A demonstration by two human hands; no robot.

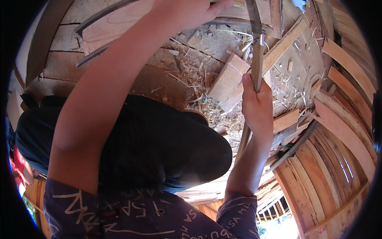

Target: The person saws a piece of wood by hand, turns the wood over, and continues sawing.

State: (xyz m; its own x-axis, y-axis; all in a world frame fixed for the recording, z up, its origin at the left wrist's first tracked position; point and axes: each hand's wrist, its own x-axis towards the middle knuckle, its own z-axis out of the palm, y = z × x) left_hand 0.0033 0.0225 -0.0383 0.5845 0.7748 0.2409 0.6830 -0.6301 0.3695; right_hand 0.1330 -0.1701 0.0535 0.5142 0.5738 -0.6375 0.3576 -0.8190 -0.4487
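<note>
My right hand (258,105) is closed around the long wooden handle of a handsaw (258,59). A metal collar joins the handle to the toothed blade, which runs up past the picture's top edge. Beside the blade, my left hand (189,14) lies over a pale wooden board (115,28) with dark edges. One digit stretches out to the right toward the saw; the other fingers are hidden or cut off by the top edge. The blade crosses the board's right end; whether its teeth are in the wood I cannot tell.
A short wood block (230,81) lies among shavings (187,69) on the plank floor. Leaning past the saw is a narrow wooden strip (284,44). Curved ribs and planks (346,131) rise at the right. My bent knee (199,147) is close below the work.
</note>
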